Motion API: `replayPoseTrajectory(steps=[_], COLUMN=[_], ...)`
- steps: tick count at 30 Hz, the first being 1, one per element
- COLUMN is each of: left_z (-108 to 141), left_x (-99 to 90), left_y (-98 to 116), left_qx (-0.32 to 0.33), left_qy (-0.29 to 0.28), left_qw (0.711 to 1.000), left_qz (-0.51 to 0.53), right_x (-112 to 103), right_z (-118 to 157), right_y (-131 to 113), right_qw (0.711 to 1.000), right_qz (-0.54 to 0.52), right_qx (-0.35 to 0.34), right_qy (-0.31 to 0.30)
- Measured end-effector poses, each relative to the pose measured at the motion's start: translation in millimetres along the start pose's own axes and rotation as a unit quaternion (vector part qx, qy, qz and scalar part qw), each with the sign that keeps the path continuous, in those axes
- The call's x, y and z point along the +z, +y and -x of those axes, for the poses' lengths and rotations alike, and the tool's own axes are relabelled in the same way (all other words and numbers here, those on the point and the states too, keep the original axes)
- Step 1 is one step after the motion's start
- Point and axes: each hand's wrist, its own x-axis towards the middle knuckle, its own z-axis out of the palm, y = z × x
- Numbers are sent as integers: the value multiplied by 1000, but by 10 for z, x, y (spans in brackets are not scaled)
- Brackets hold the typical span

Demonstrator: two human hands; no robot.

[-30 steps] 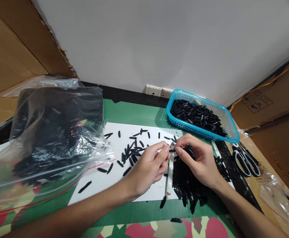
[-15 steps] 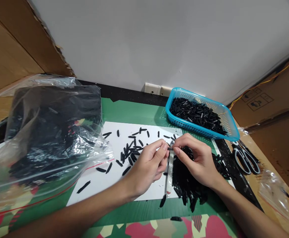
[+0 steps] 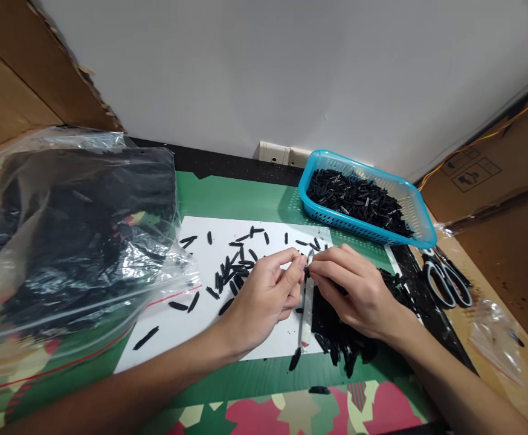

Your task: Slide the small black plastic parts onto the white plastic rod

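Your right hand [image 3: 359, 290] has turned in closer to your left hand [image 3: 266, 296], fingertips of both seemingly pinching one small black piece [image 3: 307, 273] above the white paper [image 3: 173, 326], mid-handling, which calls for a light, steady hold.

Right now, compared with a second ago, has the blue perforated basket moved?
No. Judged against the wall socket, the blue perforated basket sits where it did; the whole view shifted.
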Motion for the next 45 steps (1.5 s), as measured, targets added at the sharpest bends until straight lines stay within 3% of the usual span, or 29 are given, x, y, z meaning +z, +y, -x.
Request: replayPoseTrajectory(steps=[5,13,19,25,33,38,45], left_z=[-4,19,24,18,23,35,49], left_x=[5,42,29,39,85,72,62], left_y=[7,14,-7,2,34,30,12], left_qx=[1,18,27,16,35,41,44], left_qy=[11,44,49,43,113,113,121], left_qw=[1000,997,993,995,992,992,991], left_qz=[-9,-64,-99,-93,-35,-28,-41], right_x=[-16,12,27,131,60,41,38], right_z=[-2,29,29,37,-26,-16,-19], right_y=[-5,13,-9,-39,-66,-16,-47], right_qw=[998,999,999,993,970,957,966], right_qz=[58,-44,-42,-69,-91,-158,-153], right_qx=[-20,25,33,70,151,160,128], right_qy=[-9,-6,-10,58,169,182,162])
